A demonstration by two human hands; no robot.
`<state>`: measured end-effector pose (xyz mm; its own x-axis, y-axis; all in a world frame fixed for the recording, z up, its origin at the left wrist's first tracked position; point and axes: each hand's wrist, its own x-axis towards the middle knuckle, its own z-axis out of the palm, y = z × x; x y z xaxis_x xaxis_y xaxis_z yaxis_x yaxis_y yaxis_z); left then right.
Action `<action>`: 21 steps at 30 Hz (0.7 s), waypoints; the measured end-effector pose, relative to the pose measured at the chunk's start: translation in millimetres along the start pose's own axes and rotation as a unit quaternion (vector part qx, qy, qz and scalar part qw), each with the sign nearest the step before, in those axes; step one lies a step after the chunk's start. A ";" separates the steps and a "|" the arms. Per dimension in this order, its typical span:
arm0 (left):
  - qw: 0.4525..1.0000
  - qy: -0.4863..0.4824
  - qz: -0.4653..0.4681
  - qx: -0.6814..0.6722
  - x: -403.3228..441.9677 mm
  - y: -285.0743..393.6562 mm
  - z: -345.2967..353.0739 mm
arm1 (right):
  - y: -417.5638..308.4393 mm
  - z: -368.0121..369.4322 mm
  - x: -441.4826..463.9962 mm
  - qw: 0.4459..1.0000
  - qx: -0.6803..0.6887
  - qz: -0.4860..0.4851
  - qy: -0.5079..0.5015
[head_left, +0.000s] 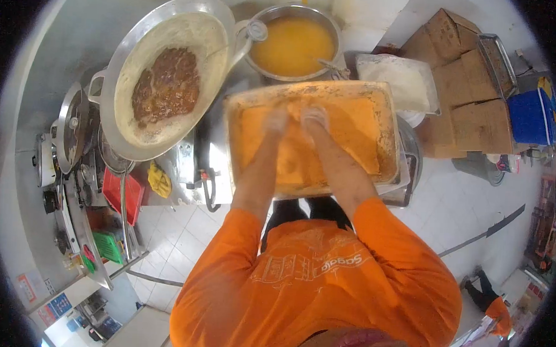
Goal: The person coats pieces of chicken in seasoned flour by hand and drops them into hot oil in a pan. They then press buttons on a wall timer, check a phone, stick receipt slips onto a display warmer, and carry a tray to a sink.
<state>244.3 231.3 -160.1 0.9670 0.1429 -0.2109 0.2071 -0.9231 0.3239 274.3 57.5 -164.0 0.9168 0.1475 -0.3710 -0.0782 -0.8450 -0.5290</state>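
Note:
A wide, shallow tray (391, 135) stands in front of me, its worn rim dusted with powder. Orange breading powder (347, 145) covers its inside, heaped and uneven towards the left. My left hand (276, 119) is down at the powder near the tray's far side, pale with a glove or a coat of flour. Close beside it, my right hand (314, 117) also touches the powder, with a similar whitish covering. Both hands are smeared by motion and their fingers partly hidden, so whether they hold anything does not show.
Left of the tray, a big wok (110, 113) holds brown food in foaming oil; a dial thermometer (256, 30) sits at its rim. Behind are a metal bowl of yellow liquid (296, 44) and a tub of white powder (397, 82). Cardboard (478, 126) lies right. Another person (495, 307) is farther off.

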 end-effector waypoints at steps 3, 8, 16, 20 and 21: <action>0.983 0.020 0.072 -0.166 -27.2 7.5 -17.7 | 7.5 -50.3 -31.5 0.990 -0.036 -0.110 -0.082; 0.989 -0.130 0.065 -0.010 -101.9 23.5 -144.2 | 47.9 -146.6 -79.5 0.941 -0.174 -0.191 -0.218; 0.981 -0.041 0.187 0.027 -135.4 60.0 -38.4 | -24.6 -71.8 -170.0 0.943 0.239 0.170 -0.155; 0.981 -0.181 0.074 -0.021 -102.2 98.8 -118.8 | -5.9 -79.5 -126.3 0.972 0.178 0.005 -0.152; 0.979 -0.197 0.013 -0.054 -92.1 92.4 -148.3 | -3.6 -98.8 -115.4 0.980 0.131 -0.049 -0.144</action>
<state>196.4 185.8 26.0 0.8446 -0.0486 -0.5332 0.2180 -0.8783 0.4254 207.4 -7.2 -43.9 0.7792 0.3925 -0.4886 -0.1279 -0.6636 -0.7371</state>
